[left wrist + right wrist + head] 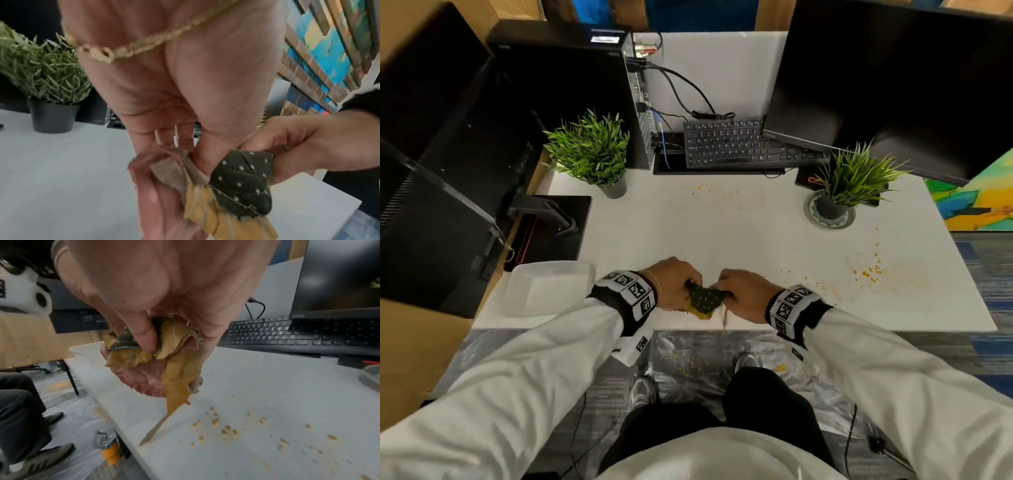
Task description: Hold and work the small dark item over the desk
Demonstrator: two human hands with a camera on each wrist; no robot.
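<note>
At the near edge of the white desk (722, 233), seen from the head camera, a small bundle of cloth (703, 300) sits between the two hands, just above the desk edge. The cloth is dark green with pale dots on top and mustard yellow beneath. The left hand (674, 282) grips the bundle's left end with curled fingers; the right hand (743, 294) grips its right end the same way, and the knuckles of the two hands nearly meet over the cloth. A clear plastic tub (548, 287) stands on the desk to the left of the cloth. Yellow crumbs (868, 272) are scattered on the desk to the right of the cloth. Beyond the cloth stand two potted plants (589, 150), a black keyboard (736, 144) and a dark monitor (893, 78).

In the left wrist view, the left hand (174, 97) pinches the cloth (240, 183), its thumb pressed against the dotted green fold. The right hand (304, 146) closes on the same fold from the right. Yellow striped layers hang below the green one.

In the right wrist view, the right hand (164, 296) clenches the crumpled cloth (164, 345), one finger pressed across the green patch. A yellow corner hangs down toward the desk edge, with crumbs (226, 428) lying on the desk to its right.
</note>
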